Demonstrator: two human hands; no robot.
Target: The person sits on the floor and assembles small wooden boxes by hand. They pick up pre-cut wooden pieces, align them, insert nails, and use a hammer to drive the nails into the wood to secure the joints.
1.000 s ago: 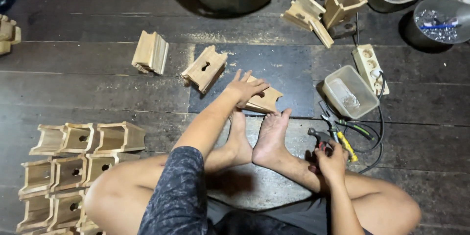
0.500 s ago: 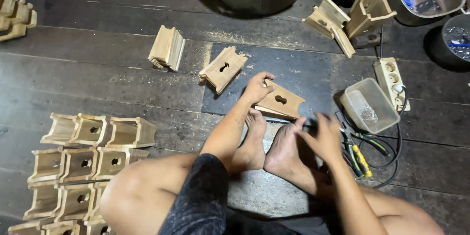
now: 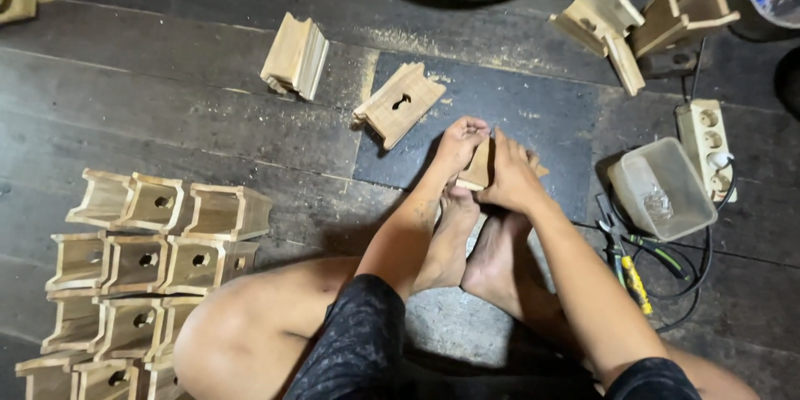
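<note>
Two hands meet on one small pale wooden piece (image 3: 479, 168), which stands on edge on the dark floor mat (image 3: 542, 117), just in front of the person's bare feet (image 3: 479, 242). The left hand (image 3: 461, 143) closes on its left side with the fingers curled over the top, and the right hand (image 3: 510, 175) covers its right side; the grip of both is narrow and firm around the wood. I cannot tell whether the right hand also holds a small tool, because the fingers hide it.

I judge that the step in hand is to set and steady this piece for working on it. The next move calls for keeping it upright and still while one hand lets go to do the work.

Just beyond the hands lies a flat wooden plate with a keyhole-shaped slot (image 3: 398, 103). Farther left lies a pale grooved wooden block (image 3: 295, 56), and at the left side stands a stack of finished open wooden boxes (image 3: 142, 250). To the right are a clear plastic tub (image 3: 662, 189), a white power strip (image 3: 705, 137) and yellow-handled pliers (image 3: 631, 271).

Compared with half a second ago, the right hand has come up from beside the foot onto the piece, and the piece is now raised on its edge instead of lying flatter under the left hand alone.
</note>
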